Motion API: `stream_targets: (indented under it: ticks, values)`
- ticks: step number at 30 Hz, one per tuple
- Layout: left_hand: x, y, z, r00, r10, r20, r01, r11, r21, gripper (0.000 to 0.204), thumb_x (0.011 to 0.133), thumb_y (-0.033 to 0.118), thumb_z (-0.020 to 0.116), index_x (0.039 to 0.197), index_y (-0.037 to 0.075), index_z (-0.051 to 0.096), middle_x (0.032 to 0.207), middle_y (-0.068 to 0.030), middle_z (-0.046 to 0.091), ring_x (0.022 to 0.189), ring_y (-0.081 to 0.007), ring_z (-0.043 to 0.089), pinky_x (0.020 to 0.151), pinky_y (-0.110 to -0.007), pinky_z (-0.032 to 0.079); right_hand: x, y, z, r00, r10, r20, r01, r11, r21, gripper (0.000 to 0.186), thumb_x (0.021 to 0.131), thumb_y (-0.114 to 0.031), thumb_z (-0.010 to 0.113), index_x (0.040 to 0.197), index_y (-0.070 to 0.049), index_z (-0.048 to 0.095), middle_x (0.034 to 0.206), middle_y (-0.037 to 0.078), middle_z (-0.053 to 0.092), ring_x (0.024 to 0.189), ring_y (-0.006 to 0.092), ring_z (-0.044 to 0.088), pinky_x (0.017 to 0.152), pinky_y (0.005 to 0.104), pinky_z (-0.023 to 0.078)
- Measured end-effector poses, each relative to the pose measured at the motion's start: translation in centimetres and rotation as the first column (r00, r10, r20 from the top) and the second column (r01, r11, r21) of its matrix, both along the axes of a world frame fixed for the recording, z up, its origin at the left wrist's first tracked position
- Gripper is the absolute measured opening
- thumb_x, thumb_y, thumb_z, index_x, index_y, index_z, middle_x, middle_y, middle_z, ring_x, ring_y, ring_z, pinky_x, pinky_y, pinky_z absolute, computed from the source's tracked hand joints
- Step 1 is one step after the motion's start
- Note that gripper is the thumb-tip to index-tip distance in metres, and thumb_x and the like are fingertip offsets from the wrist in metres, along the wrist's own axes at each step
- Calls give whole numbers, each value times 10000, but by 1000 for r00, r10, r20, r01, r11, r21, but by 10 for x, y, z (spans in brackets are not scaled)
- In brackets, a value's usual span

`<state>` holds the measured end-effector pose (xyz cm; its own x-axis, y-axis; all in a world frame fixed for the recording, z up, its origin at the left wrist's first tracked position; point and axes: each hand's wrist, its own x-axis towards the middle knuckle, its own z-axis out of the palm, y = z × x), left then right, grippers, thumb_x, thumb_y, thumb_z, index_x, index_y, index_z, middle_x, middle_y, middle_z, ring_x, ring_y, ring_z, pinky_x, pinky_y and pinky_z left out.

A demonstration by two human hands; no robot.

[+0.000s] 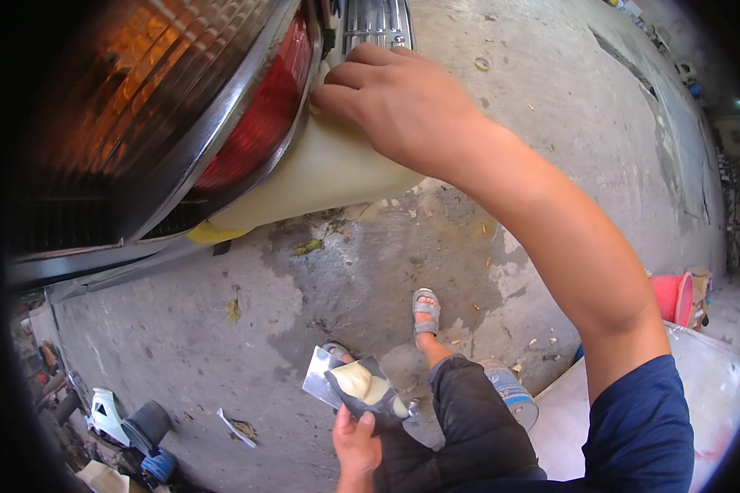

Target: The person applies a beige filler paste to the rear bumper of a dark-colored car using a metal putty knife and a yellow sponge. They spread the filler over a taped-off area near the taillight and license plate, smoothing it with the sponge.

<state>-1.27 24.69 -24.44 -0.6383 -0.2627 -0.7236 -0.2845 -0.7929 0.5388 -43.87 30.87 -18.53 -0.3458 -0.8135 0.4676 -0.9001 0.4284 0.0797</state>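
Stained concrete floor (222, 329) – a red bucket (674, 297) at the right, a tin can (514, 394) beside a sandalled foot (426, 311).

Two hands (403, 111), two metal spreaders (349, 386)

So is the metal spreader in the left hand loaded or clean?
Loaded: the metal spreader in the left hand carries a cream-coloured blob of filler on its face.
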Motion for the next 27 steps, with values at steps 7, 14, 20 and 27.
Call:
stream_targets:
  ticks: [7, 14, 20, 27]
  values:
    - [12, -5, -14, 1000, -4, 6, 4, 1000, 23, 500, 901, -113, 466, 1395, -43, 424, 1342, -135, 529, 1217, -238, 525, 1059, -406, 403, 39, -3, -13, 997, 50, 67, -50, 999, -3, 107, 740, -167, 612, 831, -133, 659, 826, -16, 643, 906, 179, 595, 741, 327, 466]
    - [13, -10, -16, 1000, -29, -1, 29, 999, 15, 498, 897, -119, 460, 1388, -45, 427, 1336, -136, 534, 1214, -237, 525, 1058, -401, 402, 62, 7, -19, 986, 72, 153, -76, 997, 21, 122, 724, -112, 603, 846, -105, 609, 882, 0, 619, 897, 187, 586, 763, 311, 483]
    - [3, -10, -4, 999, -32, -14, 31, 999, -10, 510, 885, -129, 454, 1387, -49, 424, 1337, -148, 530, 1221, -246, 520, 1074, -405, 383, 33, 49, -11, 991, 49, 125, -41, 997, -66, 122, 765, -121, 584, 858, -119, 662, 884, 3, 642, 915, 198, 596, 790, 327, 484]
    - [5, -7, -7, 1000, -4, 12, 4, 1000, 19, 489, 902, -68, 549, 1377, -16, 444, 1304, -133, 567, 1178, -241, 559, 1045, -407, 427, -22, 31, -14, 997, -59, 59, 61, 998, -25, 225, 827, -112, 556, 995, -139, 704, 957, 9, 667, 994, 222, 597, 859, 351, 486]
